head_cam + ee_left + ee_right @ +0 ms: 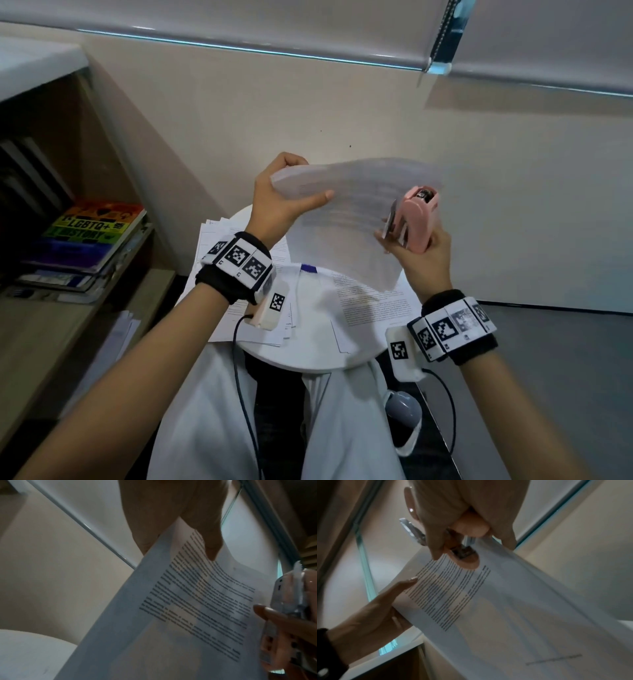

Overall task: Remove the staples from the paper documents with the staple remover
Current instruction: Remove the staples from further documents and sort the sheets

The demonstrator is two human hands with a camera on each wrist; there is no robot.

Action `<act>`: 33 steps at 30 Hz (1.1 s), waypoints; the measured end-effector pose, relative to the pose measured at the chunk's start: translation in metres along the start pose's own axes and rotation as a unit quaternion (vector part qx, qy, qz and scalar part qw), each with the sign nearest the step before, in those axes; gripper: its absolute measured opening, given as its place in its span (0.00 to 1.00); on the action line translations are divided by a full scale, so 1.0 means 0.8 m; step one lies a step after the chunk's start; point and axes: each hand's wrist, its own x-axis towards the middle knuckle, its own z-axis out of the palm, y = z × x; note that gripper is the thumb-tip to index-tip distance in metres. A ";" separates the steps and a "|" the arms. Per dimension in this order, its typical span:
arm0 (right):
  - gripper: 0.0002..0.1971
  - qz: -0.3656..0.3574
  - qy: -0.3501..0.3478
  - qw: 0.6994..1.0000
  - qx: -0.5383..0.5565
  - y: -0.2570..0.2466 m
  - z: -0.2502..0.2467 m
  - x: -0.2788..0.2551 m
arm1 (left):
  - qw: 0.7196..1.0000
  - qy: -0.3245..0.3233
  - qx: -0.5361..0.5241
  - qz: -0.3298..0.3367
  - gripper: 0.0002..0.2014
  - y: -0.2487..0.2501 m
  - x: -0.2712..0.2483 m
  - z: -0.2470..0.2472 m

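Head view: both hands raised over the table [308, 363]; one document held between them, motion-blurred.
Document: sheets [346, 219] in the air, long axis from 10 o'clock down to 4 o'clock.
Left hand: [277, 202] pinches the 10 o'clock corner, thumb flat on the printed face, fingers behind.
Right hand: [419, 253] at 3 o'clock of the sheets, curled round the pink remover [416, 219]; thumb tip rests on the paper edge.
Remover: upright in the fist, metal end at the sheet's right edge; touching or just beside, cannot tell.
Staple: not visible in any view; blur hides it.
Key relation: judged, the tool hand is the nearer to the working edge; the left only steadies the far corner.
Next move: likely needs that edge held taut.
Other papers: [239, 274] spread flat on the table at 6 o'clock.
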 end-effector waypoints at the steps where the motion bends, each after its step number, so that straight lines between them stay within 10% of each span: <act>1: 0.29 0.010 -0.010 1.000 -0.002 0.005 -0.002 -0.001 | 1.000 -0.013 0.008 -0.005 0.20 -0.003 -0.001 0.000; 15: 0.15 0.049 -0.015 0.998 -0.035 0.015 -0.008 0.019 | 0.997 -0.050 0.028 -0.060 0.08 -0.026 0.012 0.000; 24: 0.32 -0.070 0.139 0.975 0.159 -0.086 0.053 0.076 | 0.998 -0.002 0.022 -0.058 0.06 -0.042 0.011 0.002; 33: 0.12 -0.095 0.073 0.991 0.066 -0.089 0.154 0.097 | 0.999 0.003 0.034 -0.035 0.20 -0.033 0.024 0.009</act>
